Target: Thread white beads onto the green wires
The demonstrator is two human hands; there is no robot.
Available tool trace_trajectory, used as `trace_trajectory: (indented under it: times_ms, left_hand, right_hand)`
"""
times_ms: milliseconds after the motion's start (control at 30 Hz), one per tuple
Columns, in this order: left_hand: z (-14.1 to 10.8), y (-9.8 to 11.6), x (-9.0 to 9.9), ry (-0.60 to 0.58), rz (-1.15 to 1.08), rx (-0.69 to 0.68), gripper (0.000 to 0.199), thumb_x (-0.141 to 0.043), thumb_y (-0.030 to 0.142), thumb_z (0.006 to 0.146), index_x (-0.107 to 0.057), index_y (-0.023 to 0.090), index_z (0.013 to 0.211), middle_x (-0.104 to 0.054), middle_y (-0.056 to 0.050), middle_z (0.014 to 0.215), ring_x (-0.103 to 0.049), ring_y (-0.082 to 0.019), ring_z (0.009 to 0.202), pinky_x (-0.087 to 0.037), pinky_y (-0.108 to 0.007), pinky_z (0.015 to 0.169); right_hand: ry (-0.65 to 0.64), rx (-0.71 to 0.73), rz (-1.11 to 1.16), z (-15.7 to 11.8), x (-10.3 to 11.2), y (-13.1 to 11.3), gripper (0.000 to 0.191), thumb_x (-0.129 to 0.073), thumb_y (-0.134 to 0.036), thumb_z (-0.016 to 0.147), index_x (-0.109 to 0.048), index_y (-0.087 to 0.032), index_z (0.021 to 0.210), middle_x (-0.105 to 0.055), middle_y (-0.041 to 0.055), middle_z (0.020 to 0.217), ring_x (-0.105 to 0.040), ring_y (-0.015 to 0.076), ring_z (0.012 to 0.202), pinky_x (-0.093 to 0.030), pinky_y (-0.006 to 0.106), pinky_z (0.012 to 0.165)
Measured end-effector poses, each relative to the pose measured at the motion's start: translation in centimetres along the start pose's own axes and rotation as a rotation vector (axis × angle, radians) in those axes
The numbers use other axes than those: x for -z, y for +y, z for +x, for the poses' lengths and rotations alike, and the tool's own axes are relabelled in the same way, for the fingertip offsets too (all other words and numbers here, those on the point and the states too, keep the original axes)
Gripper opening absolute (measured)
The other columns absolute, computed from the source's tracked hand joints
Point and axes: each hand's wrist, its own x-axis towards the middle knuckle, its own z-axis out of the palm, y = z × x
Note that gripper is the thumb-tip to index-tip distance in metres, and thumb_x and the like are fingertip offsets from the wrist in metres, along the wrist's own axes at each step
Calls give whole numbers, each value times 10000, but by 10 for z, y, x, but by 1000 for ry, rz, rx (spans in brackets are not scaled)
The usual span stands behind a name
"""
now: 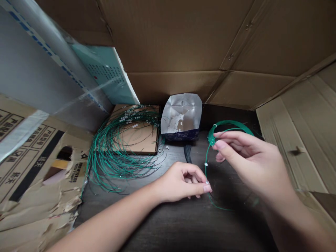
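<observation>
Here we are over the dark table (162, 231), and the two hands are apart from each other, both busy around one green wire (206, 173). The left hand (190, 183) has it clamped between thumb and forefinger, low down, right beside a white bead (207, 182) at the fingertips. Up the strand sits another, a white connector bead (206, 164), in the open stretch between the hands. And the right hand (243, 150)! Its thumb and forefinger are spread a little at the wire's upper part, yet whether they grip it I cannot tell. Below the left fingertips, the loose tail curves away to the right.

Just behind the right fingertips, a neat green coil (228, 123) rests on the table. To its left stands an open silver pouch (195, 110), white pieces (175, 122) heaped inside, with a black bundle (187, 154) poking out in front of it. Further left, a big tangle of green and black wires (105, 166) sprawls across a brown board (143, 140) and spills onto the table, and small pale rings (161, 150) lie just beside the board's near right corner.
</observation>
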Motion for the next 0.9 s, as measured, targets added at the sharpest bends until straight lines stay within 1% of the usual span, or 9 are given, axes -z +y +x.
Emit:
trace_trajectory:
  times_ms: [67,133,200,267,333,433,633,733,900]
  left_hand:
    - [0,2,1,-3,-33,-5,440,-894,529,723,-726,134,817,-772,-62,779,-626,-92,562,-486,-196,501]
    - [0,4,1,2,-51,-11,455,-903,535,708,-713,133,808,-771,-58,783,-612,-86,546,-489,-202,499]
    - [0,5,2,10,-56,-15,471,-915,539,688,-700,134,796,-758,-42,752,-583,-76,518,-480,-206,494]
    - [1,6,2,15,-54,-22,484,-915,551,684,-690,136,792,-748,-32,740,-563,-70,506,-470,-208,491]
    - [1,7,1,19,-47,-31,491,-908,564,690,-684,139,791,-743,-28,742,-561,-70,512,-468,-209,495]
    - [0,7,1,18,-29,-43,493,-894,578,703,-683,142,790,-729,-21,740,-570,-74,528,-470,-210,506]
    - [-1,8,3,-2,52,-80,442,-885,539,734,-697,140,773,-671,4,658,-556,-70,546,-420,-186,528]
    - [-1,10,3,0,58,-89,424,-890,522,733,-699,144,763,-644,19,620,-539,-70,545,-405,-184,529]
    - [-1,11,5,26,22,-72,462,-879,565,725,-687,148,769,-698,-10,701,-557,-79,556,-457,-214,562]
  right_hand:
    - [-209,-52,-38,4,6,3,322,-786,-510,864,-799,-201,953,-775,54,763,-699,174,603,-605,289,569]
    - [-399,-85,-96,6,10,4,282,-743,-478,901,-808,-203,892,-776,49,757,-693,165,621,-576,272,581]
    - [-526,-90,-123,6,12,4,269,-697,-435,937,-807,-211,838,-760,34,725,-683,157,638,-543,256,587]
    - [-589,-92,-114,6,12,4,274,-673,-410,950,-799,-212,808,-738,23,688,-670,151,638,-520,248,585]
    - [-590,-104,-102,6,11,4,272,-667,-398,947,-793,-208,798,-728,20,683,-661,149,635,-512,245,581]
    - [-548,-128,-90,7,8,6,277,-669,-408,940,-792,-196,812,-720,28,686,-656,153,629,-516,250,576]
    - [-567,-165,-6,9,4,10,276,-701,-423,922,-773,-194,786,-679,16,627,-646,149,587,-540,249,573]
    - [-567,-164,1,9,3,10,278,-704,-416,919,-758,-196,758,-668,11,609,-634,147,571,-523,245,548]
    - [-629,-152,-28,6,2,9,251,-698,-383,916,-769,-200,759,-699,16,643,-617,144,593,-491,242,560]
